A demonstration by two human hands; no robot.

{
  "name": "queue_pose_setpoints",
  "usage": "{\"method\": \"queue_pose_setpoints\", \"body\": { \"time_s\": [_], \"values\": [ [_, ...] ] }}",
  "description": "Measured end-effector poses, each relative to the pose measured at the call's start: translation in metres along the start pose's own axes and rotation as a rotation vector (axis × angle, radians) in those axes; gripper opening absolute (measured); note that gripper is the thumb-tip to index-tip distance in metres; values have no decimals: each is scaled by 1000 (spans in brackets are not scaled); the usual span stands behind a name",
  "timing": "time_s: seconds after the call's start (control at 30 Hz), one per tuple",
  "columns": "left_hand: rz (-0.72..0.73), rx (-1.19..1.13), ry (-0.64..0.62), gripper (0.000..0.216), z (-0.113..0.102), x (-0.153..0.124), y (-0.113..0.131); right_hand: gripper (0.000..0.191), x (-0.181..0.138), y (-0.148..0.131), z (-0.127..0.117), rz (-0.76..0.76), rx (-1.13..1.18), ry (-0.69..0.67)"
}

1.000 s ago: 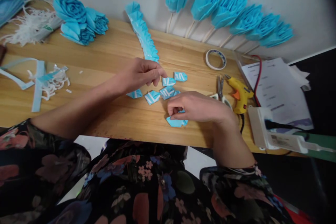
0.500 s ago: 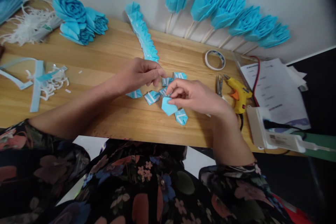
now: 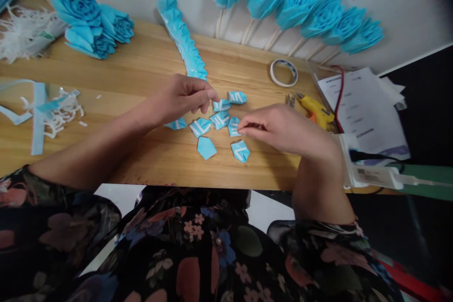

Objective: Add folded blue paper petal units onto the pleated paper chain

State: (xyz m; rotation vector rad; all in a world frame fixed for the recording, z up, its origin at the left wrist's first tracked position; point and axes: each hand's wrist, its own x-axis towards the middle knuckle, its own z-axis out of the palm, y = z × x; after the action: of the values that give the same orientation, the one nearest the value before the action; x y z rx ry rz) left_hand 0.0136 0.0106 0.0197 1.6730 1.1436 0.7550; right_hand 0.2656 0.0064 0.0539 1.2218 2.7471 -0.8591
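Note:
Several small folded blue paper pieces point(image 3: 220, 119) with white stripes lie in a cluster mid-table. My left hand point(image 3: 182, 98) is curled closed at the near end of a long blue folded paper chain point(image 3: 184, 42), fingertips by one piece point(image 3: 222, 105). My right hand point(image 3: 285, 130) is pinched, its fingertips on the edge of a striped piece point(image 3: 233, 126). A plain-side-up piece point(image 3: 206, 147) and another striped piece point(image 3: 240, 151) lie loose just in front of both hands.
A tape roll point(image 3: 284, 72), small scissors point(image 3: 290, 100) and a yellow glue gun point(image 3: 316, 109) lie to the right, beside papers point(image 3: 364, 104) and a white power box point(image 3: 368, 172). Blue paper roses point(image 3: 88, 23) and stemmed flowers point(image 3: 297, 4) line the back. Scraps point(image 3: 46, 108) lie left.
My right hand lifted a blue piece from the front edge, let it drop plain side up, and moved back to pinch a striped piece. My left hand stayed put.

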Motion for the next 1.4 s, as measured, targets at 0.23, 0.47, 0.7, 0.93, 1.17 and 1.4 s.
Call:
{"method": "queue_pose_setpoints", "body": {
  "time_s": [0.23, 0.47, 0.7, 0.93, 1.17, 1.4],
  "values": [
    [14, -10, 8, 23, -1, 0, -1, 12, -36, -1, 20, 181, -145, -61],
    [38, -8, 8, 24, -5, -1, 2, 7, -40, -1, 44, 108, -11, 56],
    [77, -28, -7, 31, -8, -1, 0, 8, -1, -4, 12, 91, 320, 234],
    [27, -115, -76, 35, -10, 3, -6, 16, 41, -13, -10, -38, 397, 272],
    [-17, -123, -17, 20, -9, 3, -8, 33, 54, 0, 9, -49, 616, 372],
    [-9, -155, 41, 19, -11, 3, -1, 33, 50, 10, 21, 67, 818, 297]
  ]
}}
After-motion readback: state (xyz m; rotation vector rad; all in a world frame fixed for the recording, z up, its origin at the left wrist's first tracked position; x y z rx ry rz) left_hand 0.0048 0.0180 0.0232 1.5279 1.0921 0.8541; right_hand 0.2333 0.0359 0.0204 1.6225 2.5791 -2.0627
